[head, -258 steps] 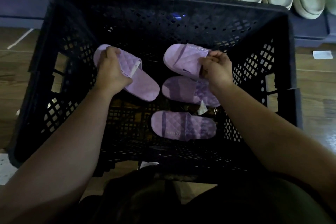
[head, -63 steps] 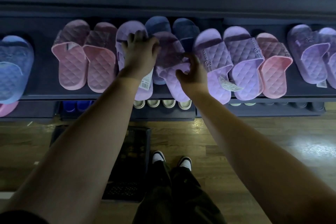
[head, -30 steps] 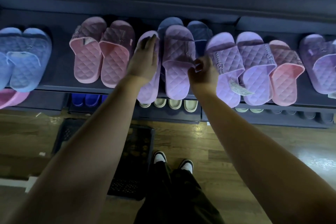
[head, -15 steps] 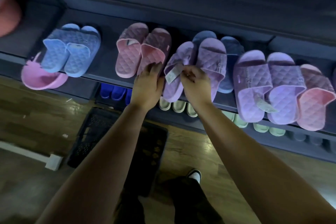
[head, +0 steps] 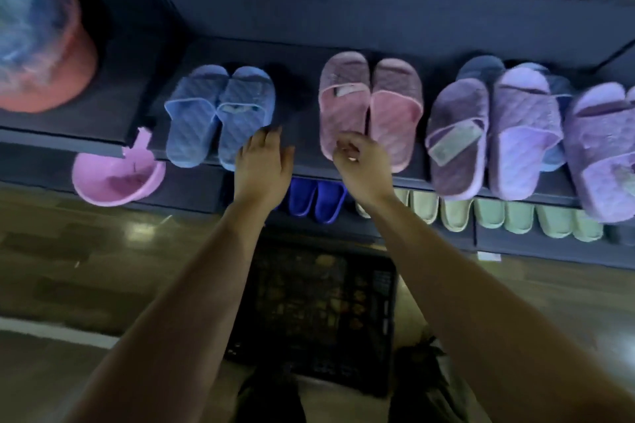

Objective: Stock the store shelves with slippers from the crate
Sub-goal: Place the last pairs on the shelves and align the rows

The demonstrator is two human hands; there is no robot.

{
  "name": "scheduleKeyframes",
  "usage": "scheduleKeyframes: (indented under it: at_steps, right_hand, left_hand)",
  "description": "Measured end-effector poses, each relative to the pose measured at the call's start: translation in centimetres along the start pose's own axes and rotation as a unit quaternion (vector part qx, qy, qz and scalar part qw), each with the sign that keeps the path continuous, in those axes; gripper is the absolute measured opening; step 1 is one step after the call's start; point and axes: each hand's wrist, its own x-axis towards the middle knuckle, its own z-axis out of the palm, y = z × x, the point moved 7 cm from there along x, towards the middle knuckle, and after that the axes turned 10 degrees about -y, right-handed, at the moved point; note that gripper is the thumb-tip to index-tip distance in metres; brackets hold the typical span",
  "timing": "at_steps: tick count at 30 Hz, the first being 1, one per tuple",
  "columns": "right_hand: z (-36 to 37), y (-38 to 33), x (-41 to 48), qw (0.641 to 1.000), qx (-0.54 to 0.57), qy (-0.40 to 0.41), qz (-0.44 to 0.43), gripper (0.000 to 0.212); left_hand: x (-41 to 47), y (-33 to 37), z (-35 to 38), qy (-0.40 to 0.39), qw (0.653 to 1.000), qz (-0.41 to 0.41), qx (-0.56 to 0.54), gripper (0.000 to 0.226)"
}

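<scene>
Left hand (head: 263,166) at the shelf (head: 300,124) beside the blue slippers (head: 220,113) — fingers loose, empty. Right hand (head: 362,166) lightly curled, empty, before the pink slippers (head: 369,103).

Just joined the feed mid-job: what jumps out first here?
Quilted slippers line the dark shelf: blue pair at left, pink pair centre, purple pair at right. The left hand hovers open near the blue-pink gap; the right hand curls at the pink pair's heel. The black crate sits on the floor below.
</scene>
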Motion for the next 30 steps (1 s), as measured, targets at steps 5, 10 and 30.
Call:
scheduleKeyframes:
  at_steps: [5, 10, 30]
  right_hand:
    - [9.3, -1.6, 1.4, 1.000, 0.000, 0.002, 0.017, 0.028]
    - [16.4, -3.4, 3.3, 0.995, -0.096, -0.027, 0.002, 0.042]
    - [20.1, -3.6, 10.2, 0.986, -0.160, -0.034, -0.029, 0.059]
  left_hand:
    - [0.7, -9.1, -1.9, -0.017, 0.999, 0.023, 0.032, 0.049]
    - [0.7, -16.4, -3.8, 0.028, 0.998, -0.048, 0.039, 0.059]
    - [8.9, -21.5, -2.2, -0.062, 0.997, -0.022, 0.030, 0.067]
